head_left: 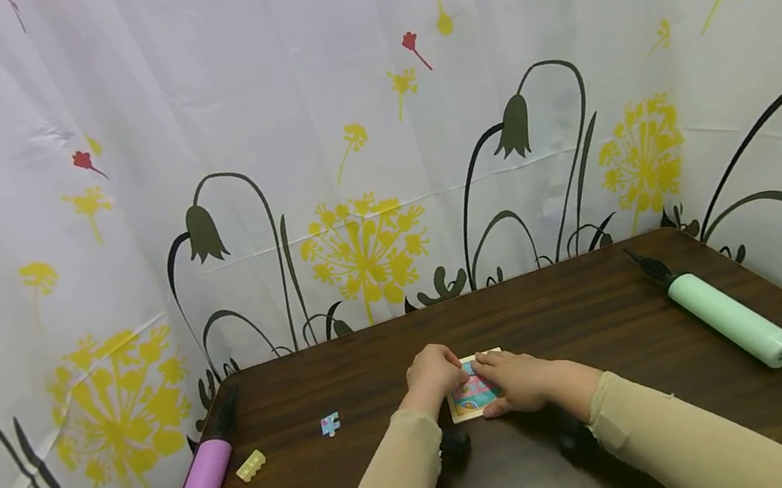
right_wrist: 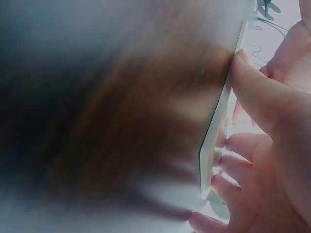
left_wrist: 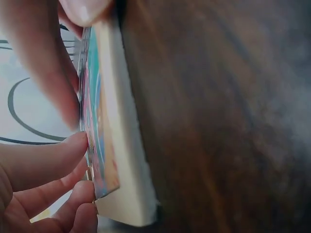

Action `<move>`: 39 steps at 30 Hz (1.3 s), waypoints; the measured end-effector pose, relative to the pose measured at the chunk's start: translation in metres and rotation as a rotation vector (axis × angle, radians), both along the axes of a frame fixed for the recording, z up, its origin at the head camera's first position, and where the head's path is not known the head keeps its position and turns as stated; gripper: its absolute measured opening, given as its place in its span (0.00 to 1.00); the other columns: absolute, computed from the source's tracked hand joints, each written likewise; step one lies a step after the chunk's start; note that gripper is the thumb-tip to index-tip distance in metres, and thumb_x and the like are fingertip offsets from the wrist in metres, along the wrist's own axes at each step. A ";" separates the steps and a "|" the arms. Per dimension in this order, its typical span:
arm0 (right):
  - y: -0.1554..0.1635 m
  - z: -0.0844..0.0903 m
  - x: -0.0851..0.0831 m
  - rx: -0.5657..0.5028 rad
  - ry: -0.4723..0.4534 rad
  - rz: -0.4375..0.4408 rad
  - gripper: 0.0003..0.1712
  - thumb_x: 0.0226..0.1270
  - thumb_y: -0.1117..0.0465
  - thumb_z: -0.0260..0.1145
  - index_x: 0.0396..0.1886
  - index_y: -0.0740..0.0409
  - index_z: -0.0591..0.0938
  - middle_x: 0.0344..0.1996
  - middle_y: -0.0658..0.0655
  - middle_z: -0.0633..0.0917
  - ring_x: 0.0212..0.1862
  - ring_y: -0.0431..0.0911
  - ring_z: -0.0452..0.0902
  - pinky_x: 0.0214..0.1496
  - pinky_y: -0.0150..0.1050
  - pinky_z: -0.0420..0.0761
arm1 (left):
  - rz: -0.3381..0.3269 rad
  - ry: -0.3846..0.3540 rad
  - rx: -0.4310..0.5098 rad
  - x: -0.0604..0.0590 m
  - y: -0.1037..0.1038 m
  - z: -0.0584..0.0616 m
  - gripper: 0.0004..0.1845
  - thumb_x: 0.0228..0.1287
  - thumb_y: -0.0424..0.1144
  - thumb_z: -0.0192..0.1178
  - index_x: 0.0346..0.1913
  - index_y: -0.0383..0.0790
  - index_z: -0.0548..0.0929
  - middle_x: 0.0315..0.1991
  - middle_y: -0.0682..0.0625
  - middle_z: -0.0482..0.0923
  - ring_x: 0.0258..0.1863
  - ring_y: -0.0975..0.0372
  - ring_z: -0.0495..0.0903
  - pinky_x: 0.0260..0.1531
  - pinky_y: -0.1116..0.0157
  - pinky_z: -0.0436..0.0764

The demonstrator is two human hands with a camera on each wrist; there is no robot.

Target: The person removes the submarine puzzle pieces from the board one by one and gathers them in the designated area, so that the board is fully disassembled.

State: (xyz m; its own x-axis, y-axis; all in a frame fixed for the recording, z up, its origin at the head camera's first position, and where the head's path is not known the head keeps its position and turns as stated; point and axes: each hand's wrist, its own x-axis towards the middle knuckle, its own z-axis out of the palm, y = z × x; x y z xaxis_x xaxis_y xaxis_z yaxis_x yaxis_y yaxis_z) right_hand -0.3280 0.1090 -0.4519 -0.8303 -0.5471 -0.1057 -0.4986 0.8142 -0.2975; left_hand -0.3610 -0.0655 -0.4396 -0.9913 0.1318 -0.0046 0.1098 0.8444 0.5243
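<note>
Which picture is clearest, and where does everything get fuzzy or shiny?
Head view: clearest overall, with pale glare on the table at the bottom middle; left wrist view: table smeared and hazy, the puzzle clearer; right wrist view: table very blurry, dark at the left, with washed-out white behind the right fingers.

Wood-grain, semi-gloss tbl, matt wood puzzle frame, smooth plstc mint-grn pump & creased cloth curtain

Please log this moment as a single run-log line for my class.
left hand: touches puzzle | right hand: rests on puzzle | loose jigsaw piece: on table, left of puzzle | yellow block: farther left
</note>
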 end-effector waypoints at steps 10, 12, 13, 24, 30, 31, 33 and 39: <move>0.026 0.000 0.000 0.001 -0.035 -0.070 0.57 0.60 0.32 0.65 0.76 0.65 0.58 0.74 0.66 0.57 0.74 0.62 0.51 0.68 0.60 0.58 | 0.016 0.007 0.003 0.001 0.002 -0.001 0.11 0.50 0.37 0.76 0.23 0.44 0.80 0.22 0.54 0.75 0.29 0.58 0.74 0.48 0.49 0.67; 0.028 0.000 0.000 0.007 -0.033 -0.066 0.57 0.60 0.31 0.64 0.76 0.64 0.58 0.74 0.66 0.58 0.74 0.62 0.52 0.68 0.60 0.58 | 0.017 0.007 0.012 0.002 0.002 -0.001 0.11 0.50 0.37 0.75 0.23 0.43 0.80 0.22 0.54 0.75 0.29 0.58 0.74 0.49 0.48 0.66; 0.028 -0.001 0.000 0.011 -0.029 -0.062 0.57 0.60 0.31 0.64 0.76 0.64 0.58 0.74 0.66 0.58 0.74 0.62 0.52 0.68 0.60 0.59 | 0.018 0.006 0.015 0.002 0.002 -0.001 0.11 0.50 0.37 0.75 0.23 0.43 0.80 0.22 0.54 0.75 0.29 0.58 0.74 0.49 0.47 0.66; 0.026 0.004 0.002 0.077 -0.018 -0.064 0.57 0.60 0.30 0.62 0.76 0.63 0.58 0.75 0.64 0.58 0.74 0.60 0.52 0.65 0.64 0.60 | 0.027 -0.018 0.056 -0.004 0.002 -0.007 0.13 0.50 0.35 0.76 0.24 0.43 0.79 0.22 0.52 0.75 0.29 0.57 0.74 0.51 0.47 0.64; 0.024 0.003 0.001 0.096 -0.013 -0.068 0.56 0.61 0.30 0.62 0.76 0.63 0.59 0.75 0.64 0.59 0.74 0.60 0.53 0.65 0.64 0.61 | 0.018 -0.022 0.058 -0.006 0.004 -0.007 0.11 0.50 0.33 0.74 0.25 0.42 0.78 0.24 0.52 0.75 0.31 0.57 0.74 0.50 0.49 0.66; 0.024 0.003 0.001 0.096 -0.013 -0.069 0.56 0.61 0.30 0.62 0.76 0.63 0.59 0.74 0.64 0.59 0.74 0.60 0.53 0.65 0.64 0.61 | 0.019 -0.023 0.063 -0.006 0.004 -0.007 0.11 0.50 0.33 0.74 0.25 0.42 0.78 0.24 0.52 0.75 0.31 0.56 0.74 0.49 0.49 0.66; 0.024 0.003 0.001 0.090 -0.014 -0.071 0.56 0.60 0.30 0.62 0.76 0.62 0.59 0.74 0.64 0.59 0.74 0.60 0.53 0.65 0.64 0.61 | 0.023 -0.029 0.077 -0.006 0.004 -0.007 0.12 0.50 0.32 0.74 0.27 0.41 0.78 0.25 0.51 0.75 0.32 0.55 0.74 0.50 0.49 0.66; 0.025 0.004 0.002 0.052 -0.029 -0.071 0.55 0.60 0.33 0.65 0.78 0.56 0.56 0.74 0.64 0.59 0.73 0.61 0.54 0.66 0.64 0.60 | 0.020 -0.054 0.089 -0.007 0.004 -0.006 0.12 0.50 0.33 0.74 0.29 0.41 0.78 0.27 0.51 0.75 0.34 0.55 0.75 0.52 0.48 0.65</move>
State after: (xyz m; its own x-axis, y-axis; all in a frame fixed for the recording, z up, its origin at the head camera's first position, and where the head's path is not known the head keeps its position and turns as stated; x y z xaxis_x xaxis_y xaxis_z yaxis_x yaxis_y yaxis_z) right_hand -0.3259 0.1342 -0.4484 -0.8630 -0.4801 -0.1572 -0.4307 0.8619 -0.2677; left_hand -0.3679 -0.0617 -0.4461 -0.9924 0.1138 -0.0476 0.0624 0.7962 0.6018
